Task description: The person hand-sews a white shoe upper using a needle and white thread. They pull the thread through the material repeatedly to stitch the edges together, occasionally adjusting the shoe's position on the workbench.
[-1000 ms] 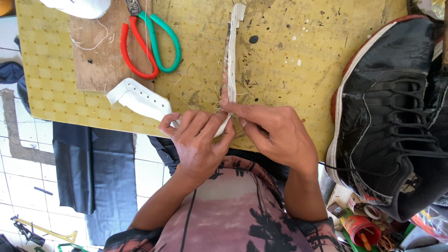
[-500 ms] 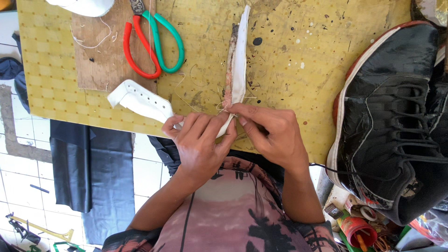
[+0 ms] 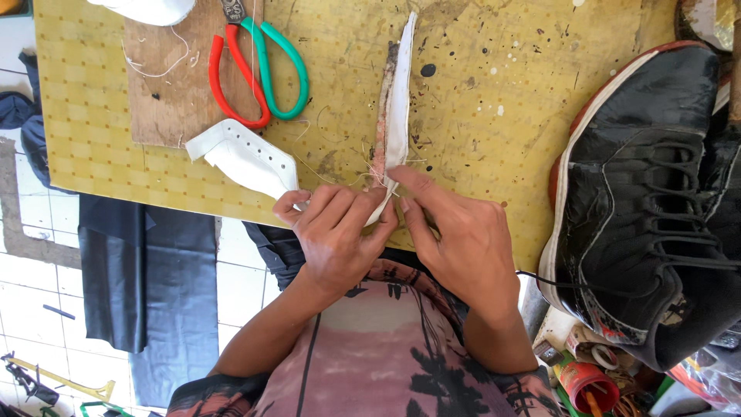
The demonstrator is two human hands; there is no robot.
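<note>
A yellow worktable (image 3: pixel 540 93), stained w/ dark spots and loose threads, fills most of the view. At its right edge a big black sneaker (image 3: pixel 656 208) w/ red-trimmed sole is seen, laces up, partly hanging past the table edge. On the table's upper left a brown board (image 3: pixel 166 100) is laid flat; scissors (image 3: pixel 258 69) w/ one red and one green handle loop are rested across its right edge, blades pointing toward the top of the view. Just below the board a white perforated piece (image 3: pixel 243 154) is laid, its near end reaching the left hand.

Near the table's centre a long narrow white strip (image 3: pixel 400 108) is stood on edge, w/ a reddish-brown layer along its left side, running from the top of the view down to the hands at the front edge. Its near end is pinched betw. both hands.

The left hand (image 3: pixel 336 235) is curled, fingers closed round the strip's lower end, approx. at the table's front edge. The right hand (image 3: pixel 463 239) is pressed against it from the right; thumb and forefinger are closed on the same end of the strip, touching the left hand's fingertips.

Below, a pink-and-black patterned shirt (image 3: pixel 386 347) is seen. At lower right, clutter incl. a small red container (image 3: pixel 587 384) is visible, well apart from the hands.
</note>
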